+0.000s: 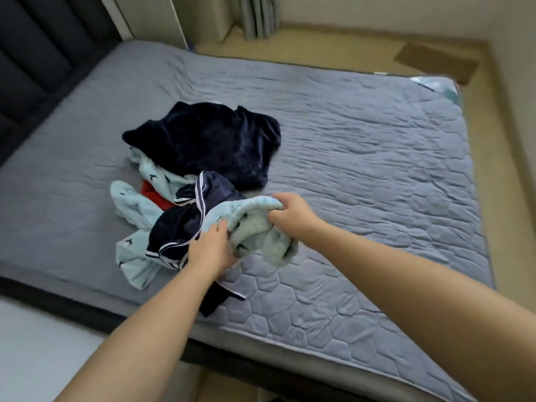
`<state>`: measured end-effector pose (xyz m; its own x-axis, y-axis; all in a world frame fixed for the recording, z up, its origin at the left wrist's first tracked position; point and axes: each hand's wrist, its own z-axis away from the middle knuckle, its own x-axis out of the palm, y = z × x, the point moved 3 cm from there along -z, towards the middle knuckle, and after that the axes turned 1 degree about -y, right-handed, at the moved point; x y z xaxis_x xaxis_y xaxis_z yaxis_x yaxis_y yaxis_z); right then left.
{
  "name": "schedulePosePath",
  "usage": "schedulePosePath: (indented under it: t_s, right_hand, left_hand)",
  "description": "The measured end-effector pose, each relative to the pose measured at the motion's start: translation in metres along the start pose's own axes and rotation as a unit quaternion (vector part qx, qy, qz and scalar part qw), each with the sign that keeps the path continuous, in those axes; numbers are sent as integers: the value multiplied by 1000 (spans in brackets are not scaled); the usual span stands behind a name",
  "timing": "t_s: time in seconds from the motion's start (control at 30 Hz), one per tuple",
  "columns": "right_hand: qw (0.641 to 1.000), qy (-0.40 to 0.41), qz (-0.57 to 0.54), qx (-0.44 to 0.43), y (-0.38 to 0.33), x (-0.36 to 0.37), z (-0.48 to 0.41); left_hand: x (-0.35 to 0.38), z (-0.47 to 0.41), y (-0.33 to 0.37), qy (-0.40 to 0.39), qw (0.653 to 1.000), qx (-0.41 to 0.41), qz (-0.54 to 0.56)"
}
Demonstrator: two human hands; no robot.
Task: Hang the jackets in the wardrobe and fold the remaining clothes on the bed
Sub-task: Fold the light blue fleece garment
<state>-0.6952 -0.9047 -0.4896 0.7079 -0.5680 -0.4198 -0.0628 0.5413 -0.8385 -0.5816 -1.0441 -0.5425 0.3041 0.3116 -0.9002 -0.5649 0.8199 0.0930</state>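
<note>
Both hands (213,248) bunch pale-blue, bird-printed fleece garment (255,224).

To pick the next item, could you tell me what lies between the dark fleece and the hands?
Head view shows a navy garment with white piping there, among pale blue clothes.

free: bed (362,158) right of clothes pile (203,146) | blocked: pile left-centre, headboard (34,62) far left
</note>
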Motion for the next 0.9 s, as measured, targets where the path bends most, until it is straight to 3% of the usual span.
schedulePosePath:
  t_s: [0.23, 0.43, 0.73, 0.9]
  right_hand:
    - [993, 27, 56, -99, -137, -86, 65]
    - [971, 78, 131, -186, -261, -162, 136]
    - [894, 180, 310, -267, -384, -297, 251]
    - [820, 210, 452, -280, -412, -381, 316]
  left_hand:
    - [-170, 70, -9, 229, 970, -79, 35]
    - [-329, 162, -3, 360, 930, -68, -7]
    - [-491, 292, 70, 499, 861, -10, -98]
    - [-561, 351, 130, 559, 815, 24, -149]
